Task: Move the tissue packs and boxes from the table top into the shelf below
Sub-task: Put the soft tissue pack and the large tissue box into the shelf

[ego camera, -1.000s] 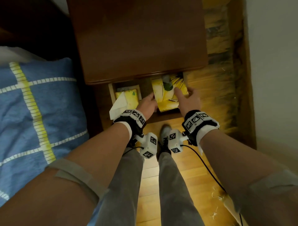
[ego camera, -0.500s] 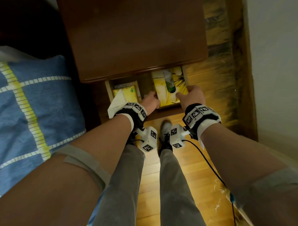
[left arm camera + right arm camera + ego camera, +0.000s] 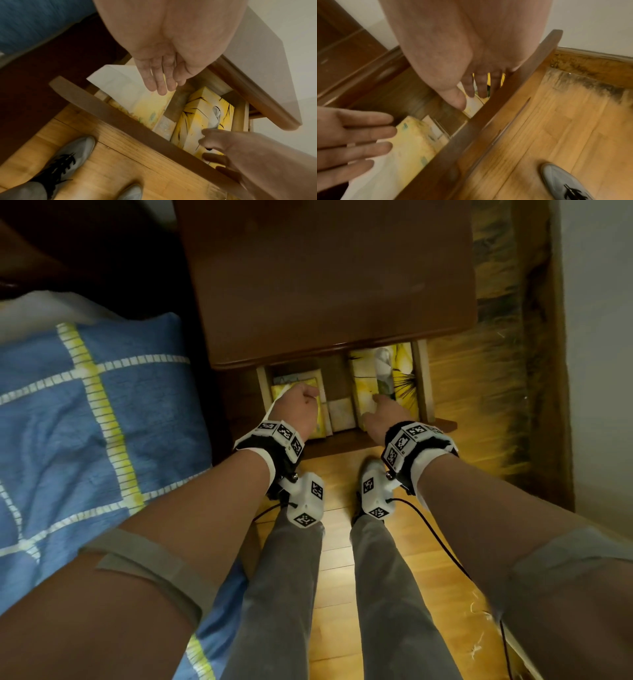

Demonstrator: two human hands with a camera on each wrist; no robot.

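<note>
A yellow tissue box [image 3: 400, 371] with a white tissue sticking out lies in the right side of the shelf under the brown table top [image 3: 325, 278]. Over its near end my right hand [image 3: 380, 409] spreads relaxed fingers [image 3: 214, 148] and grips nothing. On the shelf's left side lies a yellow tissue pack [image 3: 145, 108] with a loose white tissue [image 3: 116, 83]. My left hand [image 3: 161, 86] hovers flat just above that pack with straight fingers. A small pale pack [image 3: 339, 412] sits between the two yellow ones.
The shelf's dark wooden front rail [image 3: 120, 117] runs below both hands. A bed with a blue checked cover [image 3: 85, 412] stands close on the left, and a white wall [image 3: 603, 337] on the right. My legs and grey shoes [image 3: 68, 155] stand on the wooden floor.
Both hands held the yellow tissue box at the shelf's front; it now lies further in and both have let go. The left hand has moved left over the tissue pack.
</note>
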